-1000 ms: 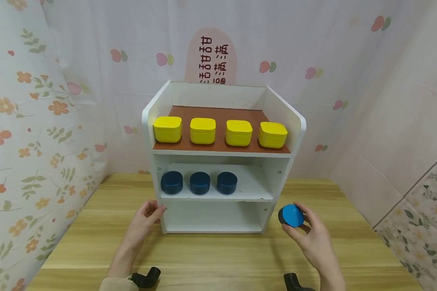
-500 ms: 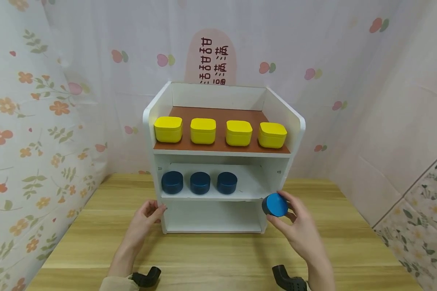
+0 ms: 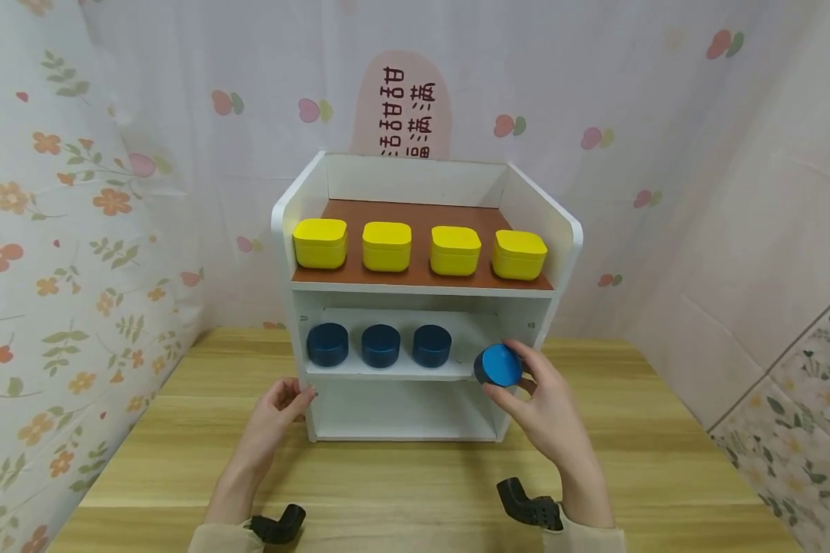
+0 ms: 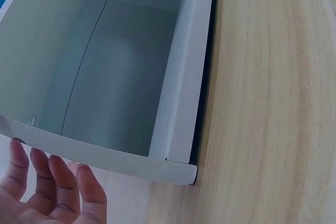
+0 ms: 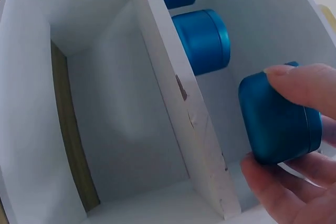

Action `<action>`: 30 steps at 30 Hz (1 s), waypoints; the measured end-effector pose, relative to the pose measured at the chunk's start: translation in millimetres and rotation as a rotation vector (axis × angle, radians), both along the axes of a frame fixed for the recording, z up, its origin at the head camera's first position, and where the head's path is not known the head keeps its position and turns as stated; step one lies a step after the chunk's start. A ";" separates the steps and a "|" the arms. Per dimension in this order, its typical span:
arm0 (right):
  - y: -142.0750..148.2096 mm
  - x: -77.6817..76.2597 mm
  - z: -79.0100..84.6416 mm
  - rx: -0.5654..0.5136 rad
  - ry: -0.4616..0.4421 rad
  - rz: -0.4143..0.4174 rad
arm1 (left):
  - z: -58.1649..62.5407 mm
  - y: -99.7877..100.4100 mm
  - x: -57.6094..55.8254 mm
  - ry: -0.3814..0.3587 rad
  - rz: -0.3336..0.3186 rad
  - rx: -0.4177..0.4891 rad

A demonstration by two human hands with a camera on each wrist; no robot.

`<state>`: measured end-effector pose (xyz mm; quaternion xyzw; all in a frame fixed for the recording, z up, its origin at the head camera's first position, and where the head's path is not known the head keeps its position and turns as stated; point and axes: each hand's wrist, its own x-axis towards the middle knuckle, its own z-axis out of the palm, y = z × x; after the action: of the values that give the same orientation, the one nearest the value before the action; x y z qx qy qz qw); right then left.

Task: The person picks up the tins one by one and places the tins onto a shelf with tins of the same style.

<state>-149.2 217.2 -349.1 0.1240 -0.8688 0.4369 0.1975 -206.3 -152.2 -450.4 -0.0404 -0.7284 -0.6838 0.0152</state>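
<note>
My right hand (image 3: 552, 411) pinches a round blue tin (image 3: 499, 365) between thumb and fingers, its lid tilted toward me. The tin is at the right end of the shelf unit's (image 3: 406, 290) middle level. In the right wrist view, the held blue tin (image 5: 278, 119) is near the edge of the divider board (image 5: 181, 95); whether it touches the shelf cannot be seen. Three blue tins (image 3: 380, 346) stand in a row on that level, left of it. My left hand (image 3: 280, 411) rests its fingertips against the unit's left side panel (image 4: 105, 156), low down.
A row of several yellow lidded boxes (image 3: 386, 247) lines the brown top level. Below the tins is the white bottom compartment (image 3: 406, 411). The unit stands on a wood-grain table (image 3: 401, 491), with floral curtains (image 3: 242, 169) behind and at the sides.
My right hand has carried the blue tin left and up, from beside the unit to the right end of the middle level. My left hand has stayed in place.
</note>
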 end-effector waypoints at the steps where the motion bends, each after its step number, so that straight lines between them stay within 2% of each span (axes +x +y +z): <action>1: -1.2 -1.7 0.4 0.015 0.005 -0.004 | 0.0 -0.1 -0.1 -0.003 0.001 -0.001; 10: -10.7 -11.7 6.9 0.189 0.056 -0.065 | 0.6 0.3 -0.6 -0.013 -0.002 -0.012; 14: -14.9 -17.4 9.1 0.227 0.050 -0.078 | 0.3 0.0 -0.1 -0.003 0.002 -0.003; 19: -18.8 -24.4 7.1 0.230 0.017 -0.089 | 0.1 0.1 0.1 0.001 0.006 -0.003; 30: -28.4 -34.3 4.1 0.176 -0.029 -0.191 | 0.7 0.0 -0.7 -0.010 0.009 -0.007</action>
<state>-183.6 188.8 -345.0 0.0513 -0.9145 0.3397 0.2138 -206.9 -152.2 -449.6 -0.0339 -0.7311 -0.6812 0.0147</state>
